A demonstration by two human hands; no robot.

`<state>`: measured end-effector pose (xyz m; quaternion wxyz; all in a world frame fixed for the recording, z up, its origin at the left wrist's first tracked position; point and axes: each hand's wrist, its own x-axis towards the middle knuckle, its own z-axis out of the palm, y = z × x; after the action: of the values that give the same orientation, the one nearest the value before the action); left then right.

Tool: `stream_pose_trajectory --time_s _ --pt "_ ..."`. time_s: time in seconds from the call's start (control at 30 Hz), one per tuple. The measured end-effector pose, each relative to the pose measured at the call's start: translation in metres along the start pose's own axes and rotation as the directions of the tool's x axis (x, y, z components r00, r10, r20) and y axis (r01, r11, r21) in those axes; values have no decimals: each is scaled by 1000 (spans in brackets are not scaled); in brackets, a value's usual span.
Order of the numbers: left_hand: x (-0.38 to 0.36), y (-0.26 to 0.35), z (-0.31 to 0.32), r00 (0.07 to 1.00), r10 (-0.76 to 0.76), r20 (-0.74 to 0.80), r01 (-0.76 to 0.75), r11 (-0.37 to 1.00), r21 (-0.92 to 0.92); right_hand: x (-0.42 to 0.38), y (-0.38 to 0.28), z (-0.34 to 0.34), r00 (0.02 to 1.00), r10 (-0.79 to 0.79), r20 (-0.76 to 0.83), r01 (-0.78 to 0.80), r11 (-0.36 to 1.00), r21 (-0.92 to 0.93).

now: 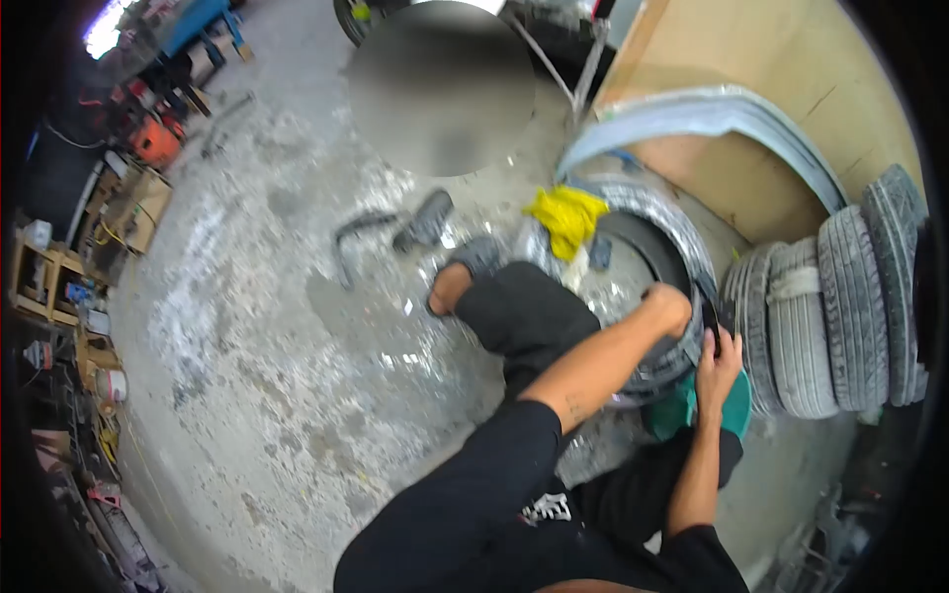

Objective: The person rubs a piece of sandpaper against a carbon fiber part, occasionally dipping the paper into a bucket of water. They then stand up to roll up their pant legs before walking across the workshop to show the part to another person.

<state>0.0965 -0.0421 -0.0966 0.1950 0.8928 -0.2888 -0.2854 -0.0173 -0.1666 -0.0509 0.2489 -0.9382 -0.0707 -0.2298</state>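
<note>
Head view: a tire (664, 242), with a shiny outer band, lies flat on the floor (257, 326), right of centre. At its four o'clock, the left hand (669, 308) is clenched over the inner edge; whether it holds anything is hidden. Farther out, between four and five, the right hand (719, 366) grasps a dark strip (713, 321) at the outer edge. Just beside that hand, at five o'clock, sits a green bowl (735, 403). Yellow cloth (566, 219) lies at ten to eleven, and upright tires (799, 341) stand at three to four.
</note>
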Motion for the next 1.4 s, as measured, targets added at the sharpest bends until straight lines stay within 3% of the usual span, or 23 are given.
stream_pose_trajectory --time_s 0.07,0.17,0.27,0.47,0.5,0.53,0.6,0.67,0.8,0.9,1.0,1.07,1.1,1.23,1.27,1.3,1.33,1.37,1.4 --pt "-13 10 -13 997 -17 82 17 1000 -1 0 9 -1 1000 3 4 -3 1000 -15" --pt "-10 17 -11 998 -44 36 44 999 1 -3 11 1 999 32 -10 -33 999 -27" --pt "-1 22 -2 1000 24 -11 -24 999 23 -1 9 -1 1000 28 1 -28 1000 -4" --pt "1 25 -9 999 18 42 -17 1000 -11 0 -3 0 992 118 44 -119 992 29" --pt "1 25 -9 998 -1 57 1 1000 -8 0 1 3 1000 23 3 -23 1000 17" --pt "4 25 -7 997 -20 73 21 1000 -12 2 3 3 1000 22 20 -23 1000 9" --pt "17 24 -6 981 -23 193 30 999 -35 0 5 4 974 199 111 -195 980 -50" --pt "40 28 6 977 -76 200 70 997 35 -3 13 11 993 99 66 -104 992 73" --pt "12 33 -15 948 -111 297 71 987 144 -2 27 13 994 26 110 -28 999 24" --pt "5 36 -21 939 -91 333 50 990 128 -2 25 12 995 30 90 -36 997 64" --pt "3 45 -27 924 -110 367 70 990 121 -4 31 9 981 161 112 -181 961 207" --pt "1 52 -32 926 -58 374 -8 985 171 -3 38 4 916 345 205 -401 762 509" --pt "1 59 -34 934 -68 349 1 982 188 -2 49 0 909 365 202 -411 698 586" --pt "46 82 -28 929 -111 354 6 959 284 3 43 -13 788 546 285 -547 406 732" --pt "52 84 -28 931 -74 358 -25 964 264 3 54 -19 812 491 316 -537 417 733" --pt "9 77 -38 965 -26 261 -13 990 144 7 93 -33 821 485 301 -554 548 627" --pt "17 88 -33 965 -45 257 4 987 160 9 126 -41 835 469 288 -547 659 516" --pt "37 107 -20 1000 17 25 -17 1000 -1 8 76 -45 859 482 172 -512 793 332" --pt "67 112 -6 977 17 -215 -40 994 -103 11 95 -52 964 255 73 -262 958 113"
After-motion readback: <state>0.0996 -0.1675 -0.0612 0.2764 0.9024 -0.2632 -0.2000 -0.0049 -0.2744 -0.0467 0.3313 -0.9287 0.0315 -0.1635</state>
